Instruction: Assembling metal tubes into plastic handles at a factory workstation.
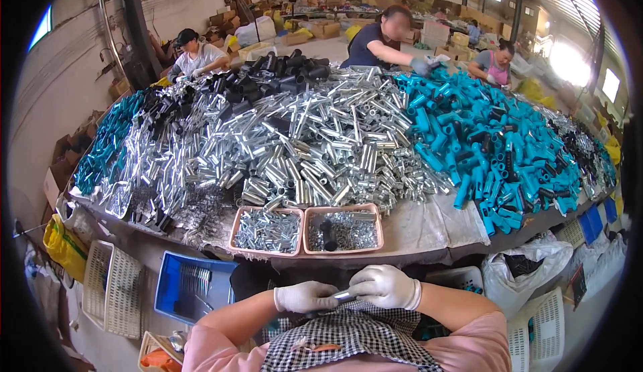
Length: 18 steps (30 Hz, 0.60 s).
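Observation:
Over my lap, both hands wear white gloves and come together at a short silvery metal tube (343,295). The fingers of my left hand (305,297) close round its left end. From above, my right hand (385,286) grips the other end, its fingers bent over and covering part of it. Something dark shows just under the tube, too small to make out. In front of my hands, two pink trays stand at the table edge: the left tray (232,239) holds small metal pins, the right tray (381,238) small metal parts and an upright black piece (328,235).
Heaps of silvery tubes (315,137), teal plastic handles (495,144) and black sleeves (274,77) cover the table. Below its edge are a blue crate (163,285), a white basket (120,288) and a white sack (516,285). Several people work across the table.

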Each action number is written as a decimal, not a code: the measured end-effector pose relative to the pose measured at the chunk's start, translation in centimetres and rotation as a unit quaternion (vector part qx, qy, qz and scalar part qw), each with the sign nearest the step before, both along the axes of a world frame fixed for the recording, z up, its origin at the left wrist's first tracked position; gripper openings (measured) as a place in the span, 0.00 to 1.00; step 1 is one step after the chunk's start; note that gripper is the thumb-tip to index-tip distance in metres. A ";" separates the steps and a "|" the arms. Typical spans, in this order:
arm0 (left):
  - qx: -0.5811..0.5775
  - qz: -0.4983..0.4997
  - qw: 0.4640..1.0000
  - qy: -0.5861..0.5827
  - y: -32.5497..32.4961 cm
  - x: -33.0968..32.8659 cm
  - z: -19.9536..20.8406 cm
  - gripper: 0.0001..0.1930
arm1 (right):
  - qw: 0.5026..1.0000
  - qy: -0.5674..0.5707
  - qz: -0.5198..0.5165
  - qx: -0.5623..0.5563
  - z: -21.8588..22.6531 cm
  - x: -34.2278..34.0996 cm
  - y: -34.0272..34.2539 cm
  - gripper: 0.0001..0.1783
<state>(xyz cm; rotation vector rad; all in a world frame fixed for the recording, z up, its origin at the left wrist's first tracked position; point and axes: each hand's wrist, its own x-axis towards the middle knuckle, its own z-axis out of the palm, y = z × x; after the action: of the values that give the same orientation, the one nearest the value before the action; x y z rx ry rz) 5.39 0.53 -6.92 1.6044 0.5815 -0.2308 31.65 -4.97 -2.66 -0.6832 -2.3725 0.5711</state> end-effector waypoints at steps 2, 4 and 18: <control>0.095 0.011 0.993 -0.070 -0.9 -0.4 0.3 0.31 | 1.000 0.000 0.002 -0.002 -0.2 -0.4 -0.5 0.15; 0.160 0.012 0.986 -0.053 -1.3 -0.8 0.6 0.31 | 1.000 0.002 0.005 -0.004 -0.2 -0.8 -0.4 0.15; 0.490 0.026 0.871 0.025 -3.1 -1.2 2.2 0.20 | 0.967 -0.010 -0.126 -0.219 -3.1 -2.9 -1.6 0.22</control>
<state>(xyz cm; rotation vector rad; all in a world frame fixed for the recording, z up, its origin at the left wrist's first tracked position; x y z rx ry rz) 4.22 -2.62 -4.73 2.5635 0.8523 0.1012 28.78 -6.54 -5.78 -1.1681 -2.1426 0.9888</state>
